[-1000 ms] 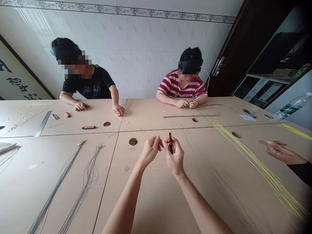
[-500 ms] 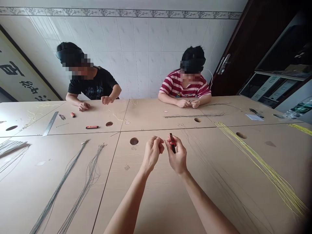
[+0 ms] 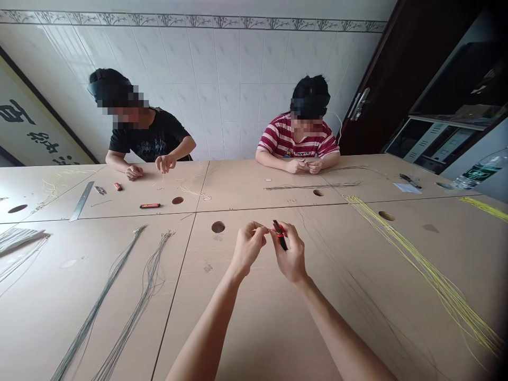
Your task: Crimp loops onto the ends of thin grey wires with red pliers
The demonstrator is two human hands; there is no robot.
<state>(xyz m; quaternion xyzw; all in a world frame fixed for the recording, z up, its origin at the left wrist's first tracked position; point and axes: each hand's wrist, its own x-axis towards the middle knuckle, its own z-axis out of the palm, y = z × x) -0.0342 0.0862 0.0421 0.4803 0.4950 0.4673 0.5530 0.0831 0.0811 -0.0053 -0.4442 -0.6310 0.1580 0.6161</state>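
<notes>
Above the middle of the beige table [image 3: 222, 338], my left hand [image 3: 250, 244] is closed, thumb and forefinger pinched on something too small to make out. Close beside it, fingertips nearly touching, my right hand [image 3: 290, 251] is wrapped round a black and red tool [image 3: 280, 235], which tilts up between thumb and fingers. Thin dark cords [image 3: 341, 264] lie to the right of my right hand, their knotted ends near its far side. Two bundles of grey cords [image 3: 107, 283] rest to the left of my left hand.
Yellow cords [image 3: 428, 264] stretch along the right side. Across the table sit a person in black [image 3: 153, 137] and a person in red stripes [image 3: 301, 140]. A metal ruler [image 3: 82, 201], a red lighter [image 3: 150, 206] and a plastic bottle [image 3: 482, 169] lie farther off.
The black and red tool in my right hand has tilted slightly to the left. The person in black has drawn one hand back, its fingers now pointing down. The view has shifted slightly.
</notes>
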